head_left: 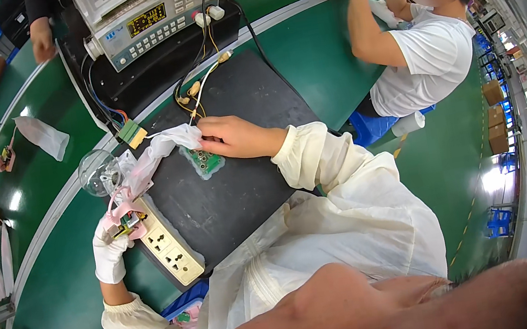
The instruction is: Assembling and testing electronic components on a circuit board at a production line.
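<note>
From where I stand, the worker's left hand (109,252), in a white glove, is at the lower left of centre, its fingers wrapped around a small circuit board in a pink frame (127,223). That board sits at the upper end of a cream power strip (172,253), with a clear glass bulb (99,172) just above it in the frame. A pale, crinkled plastic sleeve (163,146) stretches from near the board up towards the middle of the picture, where the right hand (229,136) has its far end pinched between thumb and fingers. Just below those fingers a green circuit board (206,163) lies on the black mat (228,202); I can't tell whether they touch it. A green connector block (131,134) with coloured wires lies above the sleeve, at the mat's upper left edge. Up at the top of the frame, left of centre, stands a bench instrument (175,29) with a lit display. At the upper right, a co-worker in a white T-shirt (429,53) sits with both hands raised.
</note>
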The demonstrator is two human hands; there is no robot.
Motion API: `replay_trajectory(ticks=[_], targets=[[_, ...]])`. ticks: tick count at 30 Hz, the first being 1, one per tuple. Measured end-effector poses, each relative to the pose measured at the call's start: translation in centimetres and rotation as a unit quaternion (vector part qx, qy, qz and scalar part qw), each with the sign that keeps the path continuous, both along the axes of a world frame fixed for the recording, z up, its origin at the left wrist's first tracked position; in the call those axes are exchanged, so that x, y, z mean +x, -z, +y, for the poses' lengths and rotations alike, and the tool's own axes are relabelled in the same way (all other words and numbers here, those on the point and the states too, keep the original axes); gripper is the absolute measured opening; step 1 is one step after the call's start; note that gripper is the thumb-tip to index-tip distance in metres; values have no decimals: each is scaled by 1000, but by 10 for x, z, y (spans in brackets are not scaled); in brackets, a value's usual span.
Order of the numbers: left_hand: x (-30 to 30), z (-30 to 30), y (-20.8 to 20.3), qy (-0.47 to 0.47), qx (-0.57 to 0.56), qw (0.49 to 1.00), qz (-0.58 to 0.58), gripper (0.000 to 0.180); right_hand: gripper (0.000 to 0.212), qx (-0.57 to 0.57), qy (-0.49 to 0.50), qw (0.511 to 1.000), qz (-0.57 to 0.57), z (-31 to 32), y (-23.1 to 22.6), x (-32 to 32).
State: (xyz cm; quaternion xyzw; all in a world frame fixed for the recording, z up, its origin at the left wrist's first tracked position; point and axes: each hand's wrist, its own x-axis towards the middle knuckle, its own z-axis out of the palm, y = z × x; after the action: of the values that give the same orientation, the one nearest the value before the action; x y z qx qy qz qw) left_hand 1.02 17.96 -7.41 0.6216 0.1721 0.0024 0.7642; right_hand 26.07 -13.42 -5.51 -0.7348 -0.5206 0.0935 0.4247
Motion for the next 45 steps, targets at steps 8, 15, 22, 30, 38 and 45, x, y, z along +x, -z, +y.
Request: replay_trajectory(ticks=[8,15,22,30,38,45], targets=[[3,-9,-2,-5,45,998,-42,70,16,2,-8,1000,10,-3,-4,-1],[2,-8,-2,34,43,998,-30,70,14,69,16,985,160,-3,3,0],[0,-15,-20,10,-13,1000,-7,58,15,21,31,956,289,1,7,5],[1,-18,-27,9,-9,1000,5,58,15,67,10,982,176,0,10,4],[1,-12,-22,20,-9,1000,10,60,17,39,40,995,85,1,-1,-2],[2,-13,-28,36,-15,999,-7,58,19,30,48,995,78,2,-10,-8]])
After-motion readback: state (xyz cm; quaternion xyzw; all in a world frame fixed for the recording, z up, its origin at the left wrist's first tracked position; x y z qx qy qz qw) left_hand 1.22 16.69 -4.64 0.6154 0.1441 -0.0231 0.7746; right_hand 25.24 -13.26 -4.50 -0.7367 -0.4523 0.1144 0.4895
